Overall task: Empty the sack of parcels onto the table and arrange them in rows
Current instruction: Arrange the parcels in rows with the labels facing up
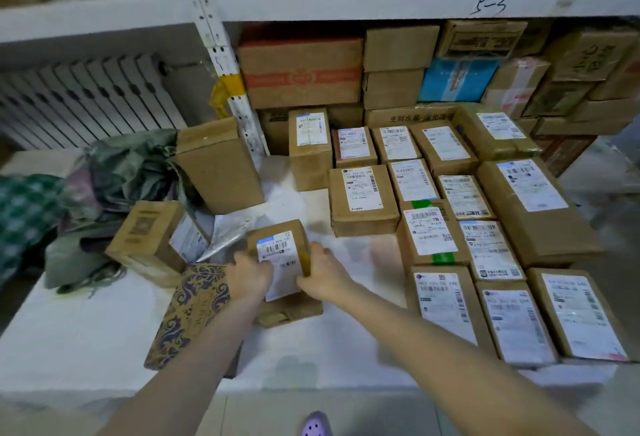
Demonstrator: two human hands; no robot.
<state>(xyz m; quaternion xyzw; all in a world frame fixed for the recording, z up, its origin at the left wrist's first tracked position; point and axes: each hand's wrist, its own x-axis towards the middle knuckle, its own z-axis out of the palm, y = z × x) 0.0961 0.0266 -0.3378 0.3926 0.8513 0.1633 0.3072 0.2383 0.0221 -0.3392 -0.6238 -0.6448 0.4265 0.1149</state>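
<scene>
Single head cam, wide angle, no second view

Up on the person's head, looking forward and steeply down over the desk (86, 331), close enough that the left forearm (194, 366) and right forearm (433, 359) run in from the bottom edge to a parcel (277, 248) mid-frame; shelving (381, 2) fills the top, bowed by the lens, and a shoe (313, 427) pokes in at the very bottom.

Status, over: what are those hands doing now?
Both busy: left hand and right hand grip one labelled parcel. At right, rows built. Close at left, patterned box.
</scene>
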